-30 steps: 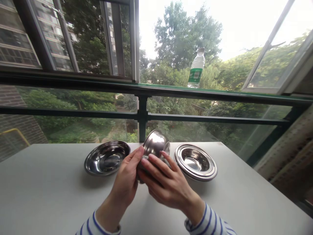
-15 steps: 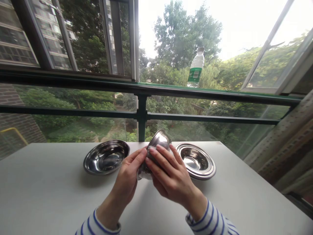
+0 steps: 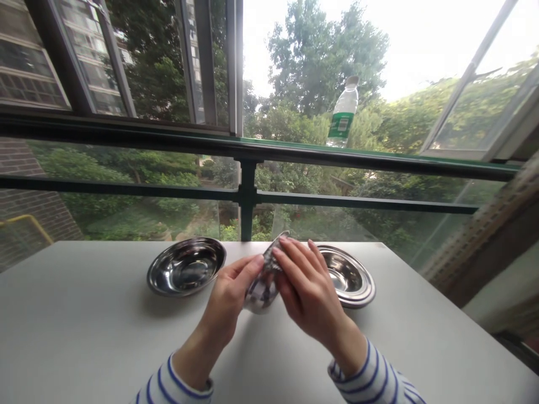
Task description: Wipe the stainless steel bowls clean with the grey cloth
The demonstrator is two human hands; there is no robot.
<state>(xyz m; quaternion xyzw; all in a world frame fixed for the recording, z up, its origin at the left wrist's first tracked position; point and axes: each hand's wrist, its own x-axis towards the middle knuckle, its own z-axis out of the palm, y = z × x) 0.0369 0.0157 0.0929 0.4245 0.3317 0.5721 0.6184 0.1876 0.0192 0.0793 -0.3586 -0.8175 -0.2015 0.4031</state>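
My left hand (image 3: 227,297) is closed on a small shiny steel bowl (image 3: 257,296), thumb on top near its rim. The bowl is tilted and partly hidden by both hands. Under the fingertips of my right hand (image 3: 314,289) lies a crumpled grey cloth (image 3: 274,255), pressed against the bowl. Just left of my hands, a wide steel basin (image 3: 185,268) sits on the white table (image 3: 105,331). Partly behind my right hand, a stack of steel basins (image 3: 357,286) stands on the right.
A clear plastic bottle (image 3: 343,115) with a green label stands on the ledge behind the dark railing (image 3: 168,137). Windows and trees lie beyond. A patterned curtain (image 3: 471,252) hangs at the right, beside the table's edge.
The small bowl has turned in my hands, so less of its shiny outside shows. My right hand has slid up and right with the cloth. Both basins have stayed in place.
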